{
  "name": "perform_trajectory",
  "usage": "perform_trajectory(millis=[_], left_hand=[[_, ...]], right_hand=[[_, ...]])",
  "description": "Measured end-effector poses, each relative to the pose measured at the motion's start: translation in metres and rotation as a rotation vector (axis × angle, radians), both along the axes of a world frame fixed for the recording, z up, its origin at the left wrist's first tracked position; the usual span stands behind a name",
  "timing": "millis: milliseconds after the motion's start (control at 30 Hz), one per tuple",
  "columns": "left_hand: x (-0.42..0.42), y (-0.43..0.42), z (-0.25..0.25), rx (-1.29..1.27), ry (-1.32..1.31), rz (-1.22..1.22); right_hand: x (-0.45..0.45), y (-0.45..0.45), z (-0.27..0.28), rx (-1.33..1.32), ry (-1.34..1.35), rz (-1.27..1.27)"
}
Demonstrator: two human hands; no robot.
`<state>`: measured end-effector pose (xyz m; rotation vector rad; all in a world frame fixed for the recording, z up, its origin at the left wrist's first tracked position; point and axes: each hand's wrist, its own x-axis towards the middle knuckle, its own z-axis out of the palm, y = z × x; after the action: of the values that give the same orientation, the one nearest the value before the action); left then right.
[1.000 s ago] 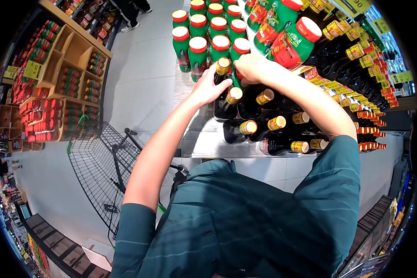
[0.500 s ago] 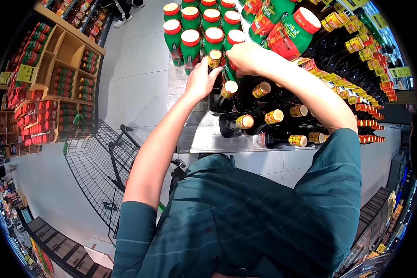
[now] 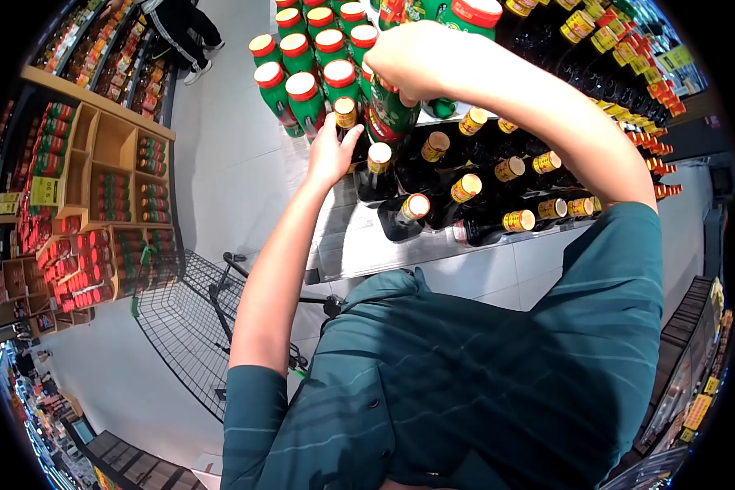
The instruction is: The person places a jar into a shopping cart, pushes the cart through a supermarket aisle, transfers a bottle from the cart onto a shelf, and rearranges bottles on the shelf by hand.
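Note:
My left hand (image 3: 332, 153) is closed around a dark sauce bottle (image 3: 345, 114) with a yellow cap, at the display's left side. My right hand (image 3: 412, 64) grips the upper part of a green bottle (image 3: 390, 116) with a red-marked label; its cap is hidden under the fingers. This bottle is just right of the dark one, in front of rows of red-capped green bottles (image 3: 305, 100). Nearer my body stand several more dark sauce bottles (image 3: 412, 211) with yellow and red caps. Whether the green bottle's base touches the display cannot be seen clearly.
A wire shopping cart (image 3: 189, 314) stands on the floor at my left. Beyond it is a wooden shelf (image 3: 110, 147) of jars. Larger red-capped green jars (image 3: 475, 15) are at the display's back. Another person's legs (image 3: 184, 37) show in the aisle at upper left.
The view has shifted. The green bottle in my right hand now shows more of its body and label, in front of its row. My left hand keeps hold of the dark bottle.

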<state>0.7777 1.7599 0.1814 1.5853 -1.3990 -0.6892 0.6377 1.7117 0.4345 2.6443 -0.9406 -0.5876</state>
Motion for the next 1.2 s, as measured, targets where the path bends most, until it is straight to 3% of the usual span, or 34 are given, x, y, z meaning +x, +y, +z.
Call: perform_trajectory(millis=[67, 133, 167, 233, 267, 300, 600, 733, 833, 867, 900, 1000, 1067, 1167, 1200], left_hand=[[0.004, -0.001, -0.005, 0.044, 0.024, 0.002], [0.011, -0.001, -0.01, 0.143, 0.088, -0.055], [0.012, 0.002, -0.006, 0.198, 0.143, -0.085], [0.012, -0.001, -0.031, 0.188, 0.24, -0.037], [0.011, 0.0, -0.03, 0.188, 0.238, -0.042], [0.011, 0.0, -0.03, 0.188, 0.237, -0.042], [-0.013, -0.009, -0.024, 0.058, 0.18, -0.049], [-0.026, -0.015, -0.02, 0.061, 0.164, -0.041], [-0.029, -0.031, -0.057, 0.126, 0.14, -0.073], [-0.028, -0.027, -0.051, 0.216, 0.244, -0.114], [-0.025, -0.021, -0.044, 0.165, 0.155, -0.098], [-0.012, -0.002, -0.063, 0.202, 0.437, -0.115], [0.001, 0.023, -0.088, 0.206, 0.567, -0.113], [0.024, 0.076, -0.078, 0.423, 0.633, 0.015], [0.03, 0.088, -0.079, 0.504, 0.663, 0.073]], right_hand=[[-0.005, 0.018, 0.027, -0.118, -0.015, 0.038], [-0.035, 0.019, 0.072, 0.05, -0.232, 0.141], [-0.039, -0.016, 0.053, -0.088, -0.136, 0.45], [-0.019, 0.016, 0.096, -0.085, -0.069, 0.111], [-0.029, 0.026, 0.115, -0.052, -0.175, 0.124], [-0.024, 0.04, 0.13, -0.048, -0.148, -0.049], [0.007, 0.081, 0.177, -0.137, -0.106, -0.082], [0.044, 0.093, 0.169, -0.13, 0.006, -0.183], [0.047, 0.068, 0.163, 0.027, -0.03, 0.025], [0.051, 0.06, 0.155, 0.079, -0.034, 0.079], [0.057, 0.056, 0.15, 0.109, -0.014, 0.109], [0.075, 0.044, 0.129, 0.206, 0.056, 0.13], [0.074, 0.034, 0.072, 0.035, -0.173, 0.248], [0.087, 0.017, 0.035, 0.037, -0.066, 0.34], [0.094, 0.019, 0.027, 0.108, 0.006, 0.227]])
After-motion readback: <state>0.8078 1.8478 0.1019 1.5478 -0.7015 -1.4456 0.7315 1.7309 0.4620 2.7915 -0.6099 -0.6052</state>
